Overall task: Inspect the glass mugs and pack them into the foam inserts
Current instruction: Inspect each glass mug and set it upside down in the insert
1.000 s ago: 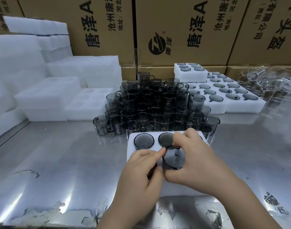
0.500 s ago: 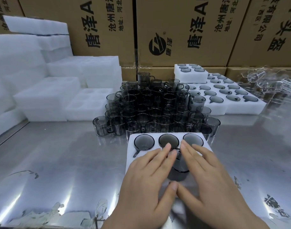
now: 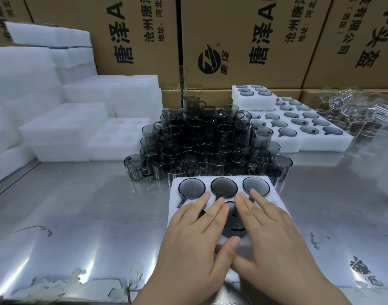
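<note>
In the lower centre of the frame, the left hand and right hand lie flat, fingers straight, on the foam insert. Between them shows a smoked glass mug seated in the near row's middle pocket. Three more mugs fill the far row just above the fingertips.

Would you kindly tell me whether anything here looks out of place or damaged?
Nothing looks broken or spilled. The three back mugs sit level in the foam insert. The front mug is half hidden under the left hand and right hand, so its seating is unclear. The worktop film is peeling near the front edge.
</note>
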